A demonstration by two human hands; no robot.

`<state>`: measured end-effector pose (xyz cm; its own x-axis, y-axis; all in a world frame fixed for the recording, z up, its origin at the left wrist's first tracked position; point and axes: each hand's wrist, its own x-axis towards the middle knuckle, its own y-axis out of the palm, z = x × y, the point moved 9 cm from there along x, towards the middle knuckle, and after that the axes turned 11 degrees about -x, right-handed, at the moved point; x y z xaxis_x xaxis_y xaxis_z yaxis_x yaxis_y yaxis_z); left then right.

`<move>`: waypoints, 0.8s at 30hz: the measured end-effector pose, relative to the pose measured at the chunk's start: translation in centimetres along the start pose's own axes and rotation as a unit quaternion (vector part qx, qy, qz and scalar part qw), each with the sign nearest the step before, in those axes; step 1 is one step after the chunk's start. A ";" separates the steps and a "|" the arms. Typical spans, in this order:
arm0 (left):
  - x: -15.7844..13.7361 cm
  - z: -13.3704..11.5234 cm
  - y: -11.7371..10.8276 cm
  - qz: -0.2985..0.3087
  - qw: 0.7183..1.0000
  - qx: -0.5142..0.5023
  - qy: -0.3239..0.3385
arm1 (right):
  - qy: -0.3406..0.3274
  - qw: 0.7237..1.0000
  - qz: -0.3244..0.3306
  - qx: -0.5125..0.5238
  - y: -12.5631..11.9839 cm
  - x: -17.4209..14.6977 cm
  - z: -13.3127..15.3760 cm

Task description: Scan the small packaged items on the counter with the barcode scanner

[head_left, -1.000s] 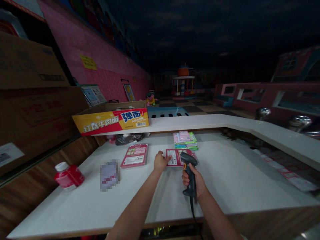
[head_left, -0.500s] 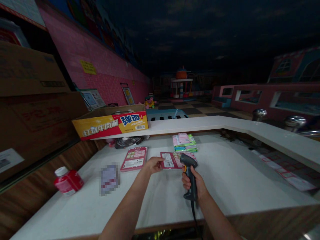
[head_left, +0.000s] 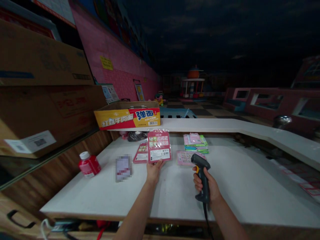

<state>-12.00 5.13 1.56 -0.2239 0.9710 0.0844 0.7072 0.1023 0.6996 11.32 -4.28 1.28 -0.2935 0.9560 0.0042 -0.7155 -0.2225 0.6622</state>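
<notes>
While right fingers point(head_left: 197, 183) grip the scanner point(head_left: 204, 178), left fingers point(head_left: 158, 164) pinch the pack point(head_left: 159, 145), its long axis upward.

1 head-worn camera faces forward, down over the counter point(head_left: 175, 193).

Left hand point(head_left: 153, 171): held one raised pink card pack point(head_left: 159, 144) by its lower edge, printed face toward my camera. Right hand point(head_left: 212, 183): gripped one black scanner point(head_left: 204, 181), cable point(head_left: 206, 213) hanging below. White tabletop point(head_left: 250, 186): I counted a second pink pack point(head_left: 140, 153), partly hidden by the first; a paler pack point(head_left: 183, 158), partly behind the scanner; a packet stack point(head_left: 196, 146); one white-capped red bottle point(head_left: 89, 166); one pixelated item point(head_left: 123, 168). Ledge point(head_left: 200, 125): bore one yellow-and-red carton point(head_left: 127, 119).
</notes>
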 end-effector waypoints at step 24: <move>-0.2 0.3 -0.4 -0.009 1.000 -0.006 0.028 | 0.032 0.927 -0.161 -0.337 4.6 0.6 0.9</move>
<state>-11.97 4.98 1.05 -0.2741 0.9552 0.1120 0.6951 0.1163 0.7094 8.45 -4.56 5.04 -0.0170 0.9850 -0.1718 -0.9999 -0.0167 0.0034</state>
